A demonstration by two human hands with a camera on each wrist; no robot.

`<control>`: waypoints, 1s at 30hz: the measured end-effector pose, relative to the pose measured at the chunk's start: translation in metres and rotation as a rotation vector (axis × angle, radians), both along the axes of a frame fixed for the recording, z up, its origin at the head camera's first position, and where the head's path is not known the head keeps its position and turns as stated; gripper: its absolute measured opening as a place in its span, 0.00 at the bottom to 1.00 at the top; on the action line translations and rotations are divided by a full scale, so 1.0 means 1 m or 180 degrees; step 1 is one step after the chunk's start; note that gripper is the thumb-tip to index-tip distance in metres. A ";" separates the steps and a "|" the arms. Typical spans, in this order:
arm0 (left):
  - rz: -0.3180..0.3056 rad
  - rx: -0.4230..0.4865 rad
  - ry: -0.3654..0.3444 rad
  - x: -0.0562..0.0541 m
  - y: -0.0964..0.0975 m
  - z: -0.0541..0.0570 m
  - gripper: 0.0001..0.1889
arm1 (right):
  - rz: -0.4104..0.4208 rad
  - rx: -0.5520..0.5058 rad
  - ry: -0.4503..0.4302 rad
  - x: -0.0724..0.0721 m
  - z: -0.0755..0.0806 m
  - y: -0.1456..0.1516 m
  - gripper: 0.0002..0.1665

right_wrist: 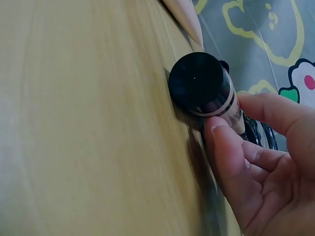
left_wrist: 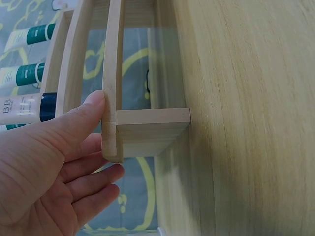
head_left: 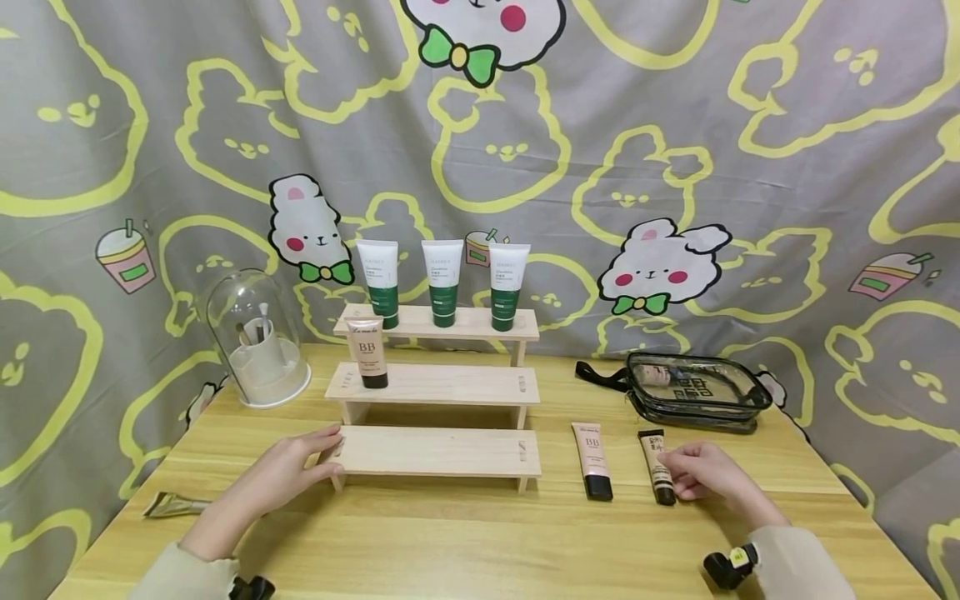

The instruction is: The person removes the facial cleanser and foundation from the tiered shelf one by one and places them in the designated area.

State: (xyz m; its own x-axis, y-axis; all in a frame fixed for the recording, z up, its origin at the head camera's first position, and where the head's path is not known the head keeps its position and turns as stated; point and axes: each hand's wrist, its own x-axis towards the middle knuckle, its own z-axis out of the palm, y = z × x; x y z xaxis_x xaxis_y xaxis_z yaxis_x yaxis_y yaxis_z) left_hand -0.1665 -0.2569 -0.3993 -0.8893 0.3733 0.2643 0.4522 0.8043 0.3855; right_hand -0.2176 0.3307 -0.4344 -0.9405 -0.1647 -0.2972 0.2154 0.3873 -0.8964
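Note:
My left hand (head_left: 288,468) holds the left end of the lowest step of a three-tier wooden display stand (head_left: 442,450). In the left wrist view the thumb (left_wrist: 94,105) lies against the step's edge, with the index finger partly hidden behind it. At the right, my right hand (head_left: 708,472) pinches a small beige and black cosmetic tube (head_left: 657,467) lying on the table. Its round black cap (right_wrist: 196,79) faces the right wrist camera. A pink BB cream tube (head_left: 592,462) lies to its left. Another BB cream tube (head_left: 368,354) stands on the middle step.
Three white and green tubes (head_left: 443,283) stand on the top step. A clear zipped pouch (head_left: 697,387) lies at the back right. A domed brush holder (head_left: 258,342) is at the back left. Near my left forearm lies a flattened tube (head_left: 174,505). A patterned curtain (head_left: 510,167) hangs behind.

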 end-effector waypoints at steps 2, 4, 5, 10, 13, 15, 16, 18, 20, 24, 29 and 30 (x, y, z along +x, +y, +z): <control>-0.0004 0.0003 -0.0004 0.000 0.000 0.000 0.25 | 0.0007 0.0063 0.0000 -0.001 0.000 0.000 0.21; -0.0010 0.0003 -0.0020 0.000 0.000 0.001 0.25 | 0.0016 0.0130 0.0000 -0.001 0.001 -0.001 0.21; -0.0011 0.0005 -0.0025 -0.001 0.000 0.001 0.25 | 0.0018 0.0167 -0.0001 -0.002 0.001 -0.001 0.21; 0.0003 0.0010 -0.0018 -0.001 0.000 0.001 0.25 | 0.0014 0.0275 0.0010 -0.003 0.003 -0.001 0.23; -0.0010 0.0003 -0.0027 0.000 0.000 0.001 0.26 | 0.0039 0.0279 0.0019 -0.005 0.003 0.000 0.24; -0.0013 -0.0003 -0.0037 0.000 0.000 0.001 0.26 | 0.0076 0.0270 0.0023 -0.005 0.003 0.001 0.24; -0.0010 -0.0005 -0.0041 0.000 0.000 0.001 0.26 | 0.0094 0.0262 0.0028 -0.006 0.003 0.002 0.24; -0.0007 -0.0005 -0.0050 0.000 0.000 0.001 0.26 | 0.0126 0.0248 0.0034 -0.006 0.003 0.003 0.23; -0.0004 -0.0006 -0.0060 0.000 0.000 0.001 0.26 | 0.0148 0.0242 0.0035 -0.006 0.003 0.004 0.23; -0.0012 -0.0006 -0.0065 0.000 0.000 0.001 0.26 | 0.0168 0.0244 0.0035 -0.005 0.004 0.004 0.23; 0.0001 -0.0010 -0.0054 -0.001 0.000 0.001 0.25 | 0.0174 0.0238 0.0028 -0.004 0.005 0.004 0.25; 0.0004 -0.0015 -0.0052 -0.001 0.000 0.001 0.25 | 0.0181 0.0235 0.0027 -0.004 0.005 0.004 0.25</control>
State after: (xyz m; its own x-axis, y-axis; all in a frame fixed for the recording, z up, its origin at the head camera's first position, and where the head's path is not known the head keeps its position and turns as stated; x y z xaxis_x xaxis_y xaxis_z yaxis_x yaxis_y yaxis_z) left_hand -0.1675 -0.2573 -0.3983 -0.8940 0.3733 0.2479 0.4448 0.8067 0.3891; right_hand -0.2216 0.3348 -0.4291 -0.9328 -0.1958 -0.3025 0.1837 0.4638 -0.8667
